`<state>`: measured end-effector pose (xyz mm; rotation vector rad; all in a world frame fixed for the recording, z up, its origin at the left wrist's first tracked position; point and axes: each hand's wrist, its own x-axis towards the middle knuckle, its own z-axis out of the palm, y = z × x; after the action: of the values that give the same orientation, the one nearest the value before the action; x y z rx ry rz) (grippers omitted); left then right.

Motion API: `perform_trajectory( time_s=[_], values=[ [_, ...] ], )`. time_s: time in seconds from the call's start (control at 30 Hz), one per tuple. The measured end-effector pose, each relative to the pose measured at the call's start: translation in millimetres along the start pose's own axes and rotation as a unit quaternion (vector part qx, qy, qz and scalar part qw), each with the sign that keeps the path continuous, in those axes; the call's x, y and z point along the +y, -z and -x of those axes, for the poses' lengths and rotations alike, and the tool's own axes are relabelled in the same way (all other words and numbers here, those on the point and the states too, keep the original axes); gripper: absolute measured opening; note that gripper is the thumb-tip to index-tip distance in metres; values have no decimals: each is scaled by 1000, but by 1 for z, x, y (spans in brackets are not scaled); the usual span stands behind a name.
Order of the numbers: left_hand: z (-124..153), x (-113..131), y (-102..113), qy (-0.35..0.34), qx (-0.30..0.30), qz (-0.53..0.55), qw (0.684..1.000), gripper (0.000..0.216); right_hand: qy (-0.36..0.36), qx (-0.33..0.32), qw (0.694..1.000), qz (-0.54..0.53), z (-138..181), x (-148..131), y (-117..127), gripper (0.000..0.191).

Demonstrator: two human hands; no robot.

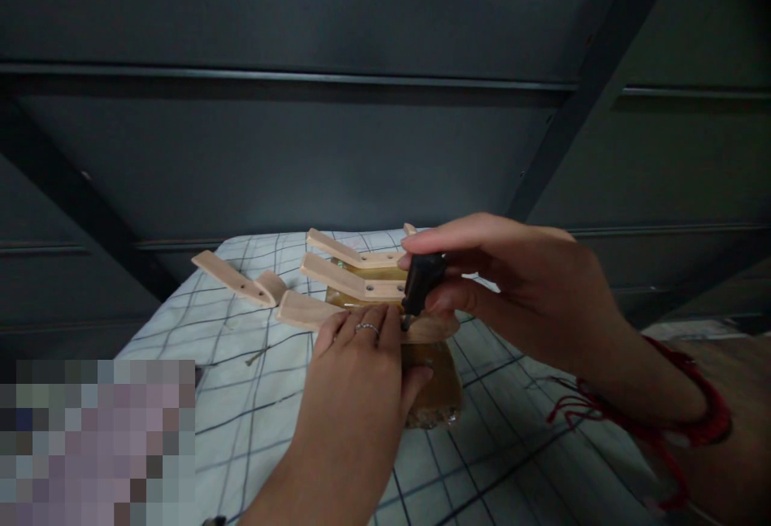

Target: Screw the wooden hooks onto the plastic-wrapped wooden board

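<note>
A wooden assembly point(361, 289) of pale slats fixed to a brown base lies on a checked cloth point(241, 397). My left hand point(355, 381), a ring on one finger, lies flat on the near part of the base with its fingers stretched onto a slat. Just above it, my right hand point(518, 285) pinches a small black tool point(420, 283) upright, its tip down at the wood beside my left fingertips. A red string is around my right wrist.
A separate pale wooden slat piece point(238, 279) lies on the cloth to the left. A small thin metal piece point(256, 358) rests on the cloth near it. Dark grey wall panels and slanted beams rise behind the surface. A blurred patch covers the lower left corner.
</note>
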<state>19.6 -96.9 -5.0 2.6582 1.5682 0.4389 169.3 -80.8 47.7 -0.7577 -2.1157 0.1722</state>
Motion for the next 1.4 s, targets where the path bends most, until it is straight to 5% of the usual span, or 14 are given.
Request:
perform_trajectory(
  time_s=[0.23, 0.53, 1.0, 1.4],
  values=[
    [1, 1, 0, 19, -20, 17, 999, 40, -21, 32, 997, 73, 0, 4, 6, 12],
    [0, 0, -2, -1, 5, -3, 1000, 36, -59, 120, 991, 29, -2, 2, -6, 19],
    [1, -1, 0, 17, -21, 15, 1000, 38, 5, 19, 998, 56, 0, 9, 8, 17],
    [-1, 2, 1, 30, -43, 21, 998, 43, -16, 85, 993, 85, -1, 3, 2, 13]
  ],
)
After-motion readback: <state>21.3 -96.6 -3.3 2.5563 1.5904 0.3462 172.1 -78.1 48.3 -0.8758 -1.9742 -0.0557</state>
